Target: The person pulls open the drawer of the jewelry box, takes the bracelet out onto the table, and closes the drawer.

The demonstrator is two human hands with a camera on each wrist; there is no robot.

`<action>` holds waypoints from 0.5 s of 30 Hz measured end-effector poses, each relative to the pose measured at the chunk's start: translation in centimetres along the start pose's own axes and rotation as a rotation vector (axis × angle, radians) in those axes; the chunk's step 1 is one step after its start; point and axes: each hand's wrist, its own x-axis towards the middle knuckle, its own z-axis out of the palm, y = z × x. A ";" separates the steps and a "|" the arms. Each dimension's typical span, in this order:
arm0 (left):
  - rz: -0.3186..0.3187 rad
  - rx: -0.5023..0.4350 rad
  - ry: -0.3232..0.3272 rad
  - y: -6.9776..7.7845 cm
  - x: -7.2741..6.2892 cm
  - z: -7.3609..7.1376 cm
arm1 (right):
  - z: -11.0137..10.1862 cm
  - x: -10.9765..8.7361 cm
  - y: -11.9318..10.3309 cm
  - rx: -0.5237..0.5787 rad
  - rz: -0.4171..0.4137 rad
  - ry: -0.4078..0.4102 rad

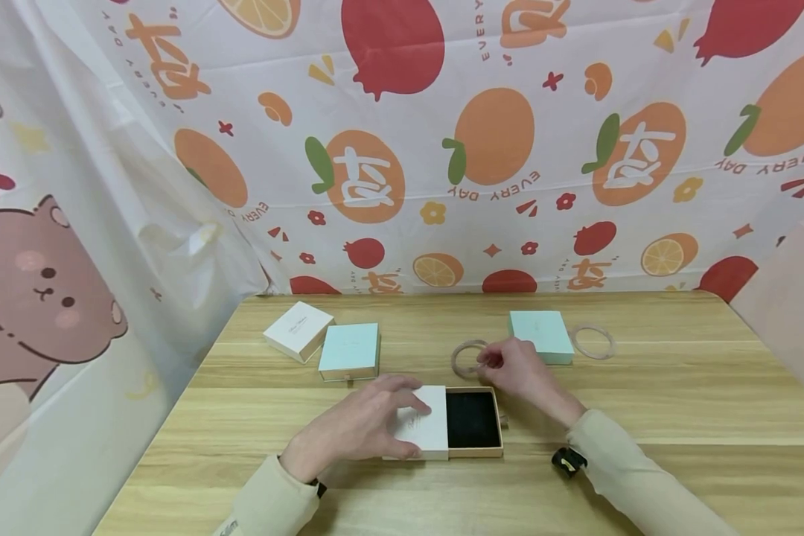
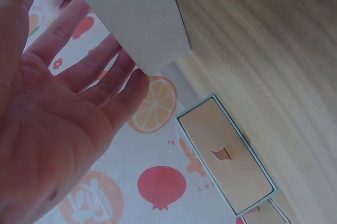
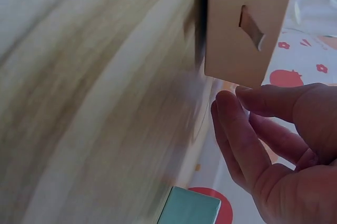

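Note:
A white slide-out box point(image 1: 418, 428) lies near the middle of the table, its drawer point(image 1: 499, 439) partly pulled out to the right, showing a black insert point(image 1: 472, 419). My left hand point(image 1: 368, 420) rests over the white sleeve, fingers extended across its top and thumb at the near edge. In the left wrist view those fingers lie along the box's side. Behind the drawer, my right hand point(image 1: 519, 368) pinches the right side of a pale, translucent bangle point(image 1: 457, 361) between thumb and fingertips. A ribbon tab point(image 3: 253, 28) sticks out of the drawer front.
At the back left stand another white box point(image 1: 299, 330) and a teal box point(image 1: 350, 348) side by side. A second teal box point(image 1: 541, 333) sits at the back right, with another bangle point(image 1: 612, 344) beside it. A printed curtain point(image 1: 429, 208) hangs behind the table.

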 end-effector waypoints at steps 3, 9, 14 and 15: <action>0.003 0.004 0.001 0.0 0.0 0.0 | 0.2 0.2 0.1 -0.018 0.017 -0.001; 0.001 -0.003 -0.003 0.1 0.0 0.0 | 0.7 0.7 0.4 -0.064 0.042 0.022; -0.001 0.001 0.000 0.1 0.0 0.1 | 0.9 1.1 0.5 -0.126 0.031 0.058; -0.001 0.002 0.000 0.1 0.0 0.1 | 0.9 1.2 0.5 -0.133 0.031 0.059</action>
